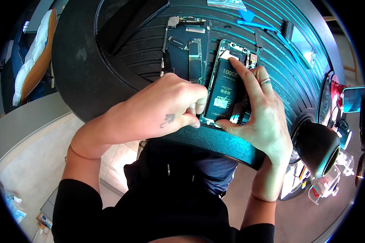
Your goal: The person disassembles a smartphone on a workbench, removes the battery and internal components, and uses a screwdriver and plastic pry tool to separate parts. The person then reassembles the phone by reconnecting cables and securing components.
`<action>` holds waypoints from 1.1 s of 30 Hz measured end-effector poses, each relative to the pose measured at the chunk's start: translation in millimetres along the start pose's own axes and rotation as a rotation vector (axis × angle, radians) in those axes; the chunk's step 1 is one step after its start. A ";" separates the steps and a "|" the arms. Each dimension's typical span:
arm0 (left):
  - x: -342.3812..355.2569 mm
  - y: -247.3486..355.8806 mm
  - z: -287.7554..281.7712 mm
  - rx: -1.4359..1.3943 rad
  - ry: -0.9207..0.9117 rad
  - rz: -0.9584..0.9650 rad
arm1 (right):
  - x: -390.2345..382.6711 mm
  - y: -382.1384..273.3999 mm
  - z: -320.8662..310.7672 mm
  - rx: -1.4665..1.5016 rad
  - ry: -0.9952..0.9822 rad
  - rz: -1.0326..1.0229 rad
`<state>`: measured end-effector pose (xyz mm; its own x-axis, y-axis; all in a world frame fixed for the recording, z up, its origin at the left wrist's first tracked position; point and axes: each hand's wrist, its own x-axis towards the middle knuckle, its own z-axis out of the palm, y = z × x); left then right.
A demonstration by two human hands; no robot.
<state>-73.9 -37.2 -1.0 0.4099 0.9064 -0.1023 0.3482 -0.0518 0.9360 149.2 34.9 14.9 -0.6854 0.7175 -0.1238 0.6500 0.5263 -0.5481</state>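
Observation:
An opened phone [236, 45] lies tilted on the ridged dark table near its front edge, with a long black battery [225, 91] in it. My right hand [263, 109] spans the phone, its index fingertip at the battery's top end and its thumb at the phone's lower edge. Beside the phone's lower left side, my left hand [174, 101] is closed, thumb against curled fingers; whatever they pinch is hidden. Left of the phone rests another opened phone body [175, 60] with a narrow circuit board [195, 62] on it, partly covered by my left hand.
A dark flat panel [129, 24] lies at the far left. Blue pry tools [257, 25] and a glossy phone-shaped piece [302, 44] are at the far right, near a clear bag [227, 4]. A black cone-shaped object [315, 148] stands past the table's right edge.

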 end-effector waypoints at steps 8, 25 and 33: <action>6.5 10.0 -11.7 -0.074 0.011 -0.043 | -13.6 20.8 -39.1 0.502 0.680 0.088; 13.7 -2.2 -2.4 -0.168 0.145 -0.028 | -3.7 13.5 3.4 0.156 0.142 0.010; 18.0 -4.5 0.5 -0.154 0.104 -0.101 | -0.8 6.0 -1.9 0.103 0.087 0.055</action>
<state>-67.6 -20.9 -7.2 0.2873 0.9426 -0.1703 0.2464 0.0990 0.9641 154.2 38.3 13.3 -0.6158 0.7831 -0.0866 0.6457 0.4387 -0.6251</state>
